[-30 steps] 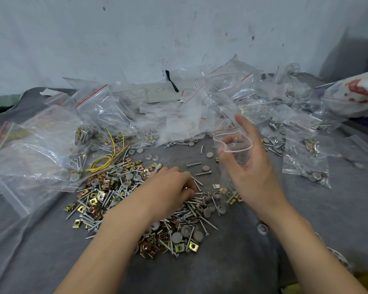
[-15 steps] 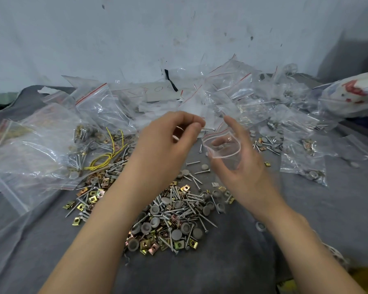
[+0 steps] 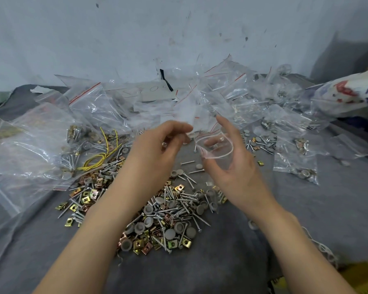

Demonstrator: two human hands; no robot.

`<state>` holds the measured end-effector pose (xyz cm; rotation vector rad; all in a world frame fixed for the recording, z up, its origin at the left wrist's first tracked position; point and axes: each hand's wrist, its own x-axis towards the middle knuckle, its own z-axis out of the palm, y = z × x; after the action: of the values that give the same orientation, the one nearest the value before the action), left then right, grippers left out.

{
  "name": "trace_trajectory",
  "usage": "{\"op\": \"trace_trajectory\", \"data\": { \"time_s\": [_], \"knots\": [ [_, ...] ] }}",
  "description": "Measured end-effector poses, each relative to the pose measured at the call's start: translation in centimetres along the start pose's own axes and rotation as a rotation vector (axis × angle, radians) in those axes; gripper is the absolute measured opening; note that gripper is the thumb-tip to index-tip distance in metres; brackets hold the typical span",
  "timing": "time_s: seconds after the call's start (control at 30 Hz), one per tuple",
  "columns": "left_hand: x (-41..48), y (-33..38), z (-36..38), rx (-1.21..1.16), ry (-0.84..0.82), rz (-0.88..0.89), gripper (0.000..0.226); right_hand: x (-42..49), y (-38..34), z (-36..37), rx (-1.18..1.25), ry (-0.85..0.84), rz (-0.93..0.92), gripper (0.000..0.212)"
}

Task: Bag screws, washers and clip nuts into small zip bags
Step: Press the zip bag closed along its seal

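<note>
Over a grey cloth, my right hand holds a small clear zip bag with its mouth pulled open toward the left. A few small metal pieces show inside it near the top. My left hand hovers just left of the bag's mouth, its fingertips bunched together on small hardware pieces, and a glint of metal shows under the fingers. Below both hands lies a loose pile of screws, grey washers and gold clip nuts.
Several filled small bags lie at the right. Large clear zip bags spread out at the left, with a yellow wire beside them. Empty bags heap up against the back wall. A printed sack sits far right.
My left hand rose from the pile with its fingers pinched and moved right, up to the bag's mouth. My right hand kept the bag open and shifted slightly left.
</note>
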<state>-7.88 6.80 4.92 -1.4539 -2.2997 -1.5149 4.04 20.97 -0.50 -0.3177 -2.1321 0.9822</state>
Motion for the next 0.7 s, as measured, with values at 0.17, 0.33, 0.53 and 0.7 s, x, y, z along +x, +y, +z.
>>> {"op": "trace_trajectory", "data": {
  "time_s": [0.17, 0.33, 0.53, 0.7],
  "knots": [
    [-1.0, -2.6, 1.9, 0.394, -0.319, -0.003, 0.025, 0.2, 0.3, -0.2, 0.046, 0.026, 0.011, 0.071],
    [-1.1, -3.7, 2.8, 0.604, -0.494, 0.036, 0.027, 0.5, 0.3, -0.6, 0.095, 0.06, 0.023, 0.066],
    [-0.8, -4.0, 3.2, 0.713, -0.523, 0.06, 0.024, 0.7, 0.2, -1.0, 0.154, 0.065, 0.041, 0.065],
    [-0.7, -4.3, 3.4, 0.747, -0.515, 0.043, 0.018, 0.7, 0.1, -1.3, 0.196, 0.046, 0.069, 0.067]
  ]
}}
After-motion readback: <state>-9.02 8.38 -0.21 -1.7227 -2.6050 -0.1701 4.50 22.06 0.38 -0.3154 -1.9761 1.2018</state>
